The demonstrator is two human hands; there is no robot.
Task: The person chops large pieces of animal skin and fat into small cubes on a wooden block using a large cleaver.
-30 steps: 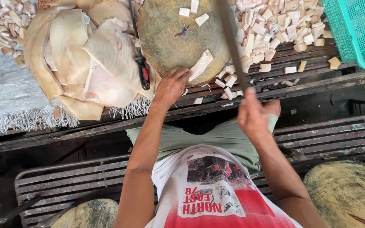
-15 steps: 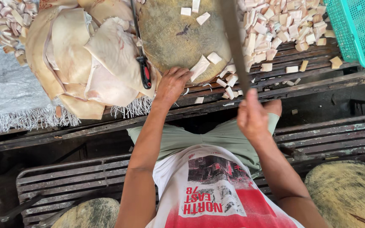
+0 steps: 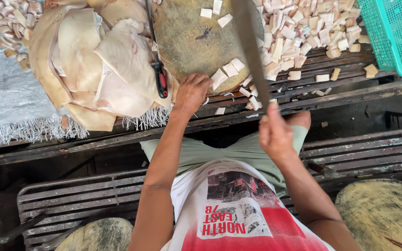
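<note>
The right hand (image 3: 275,135) is clamped on the handle of a long cleaver (image 3: 252,51), its dark flat blade raised and running away from the person over the round wooden chopping block (image 3: 191,42). The left hand (image 3: 191,93) presses its fingers closed on a pale strip (image 3: 219,78) at the block's near rim. Small pale cut cubes (image 3: 303,32) heap on the slatted worktop (image 3: 345,88) to the right; broad, leathery cream sheets (image 3: 94,60) pile on the left. A green mesh basket (image 3: 396,32) sits at the far right corner.

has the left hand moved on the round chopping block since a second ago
Yes, slightly. The left hand has slid toward the left edge of the round chopping block, feeding the pale strip along.
</note>
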